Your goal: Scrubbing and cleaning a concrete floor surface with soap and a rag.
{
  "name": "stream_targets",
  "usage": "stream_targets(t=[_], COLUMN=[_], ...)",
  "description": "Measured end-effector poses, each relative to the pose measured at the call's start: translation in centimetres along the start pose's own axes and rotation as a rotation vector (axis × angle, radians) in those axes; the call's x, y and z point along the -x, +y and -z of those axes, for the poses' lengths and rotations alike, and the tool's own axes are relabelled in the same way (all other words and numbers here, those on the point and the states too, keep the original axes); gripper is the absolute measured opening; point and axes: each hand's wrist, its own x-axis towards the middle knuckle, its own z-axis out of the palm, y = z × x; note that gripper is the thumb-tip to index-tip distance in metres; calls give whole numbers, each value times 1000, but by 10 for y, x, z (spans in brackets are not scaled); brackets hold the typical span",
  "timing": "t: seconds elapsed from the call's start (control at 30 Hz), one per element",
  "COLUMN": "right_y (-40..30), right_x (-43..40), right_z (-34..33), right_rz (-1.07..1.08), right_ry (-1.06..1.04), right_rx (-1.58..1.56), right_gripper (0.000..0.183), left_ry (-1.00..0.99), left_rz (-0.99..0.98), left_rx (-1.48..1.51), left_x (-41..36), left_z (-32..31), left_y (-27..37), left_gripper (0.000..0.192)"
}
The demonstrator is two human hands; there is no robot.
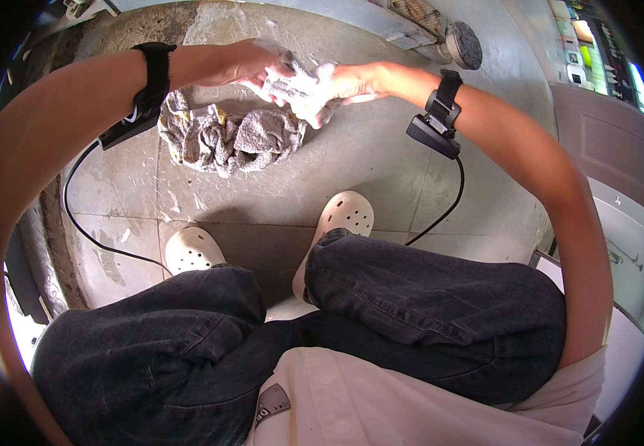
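My left hand and my right hand meet over the tiled floor, both covered in white suds. Between them is a soapy, wet grey cloth, pinched by the fingers of both hands; foam and glare hide its full outline. Just below my left hand, a crumpled, wet, grey-brown terry cloth lies bunched on the floor, with yellowish patches at its left part.
My feet in cream clogs rest on grey floor tiles splashed with foam. A metal frame with a round foot stands at the top. Black cables hang from both wrist devices. A rough ledge runs along the left.
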Motion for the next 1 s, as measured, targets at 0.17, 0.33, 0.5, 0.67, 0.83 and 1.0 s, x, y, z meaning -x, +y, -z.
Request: stream_targets(t=[0.17,0.33,0.5,0.67,0.83,1.0], right_y=[-7,-12,-15,-5,16,-11], right_x=[5,2,3,-20,-23,-17], right_z=[-10,-13,-22,-23,-6,-13], right_rz=[-92,-119,-113,-39,161,-3], right_ry=[228,346,401,323,331,281], right_rx=[261,297,306,281,470,653], right_gripper=[17,15,6,12,18,31], left_ry=[-112,48,68,117,94,77], left_rz=[11,-60,-71,-19,-45,31], left_rx=[11,-23,-180,-247,-326,-262], left_x=[4,-6,-7,-3,-7,1], left_z=[-6,-9,-11,-12,-4,-7], left_y=[18,8,14,-2,17,10], left_gripper=[55,45,32,26,24,30])
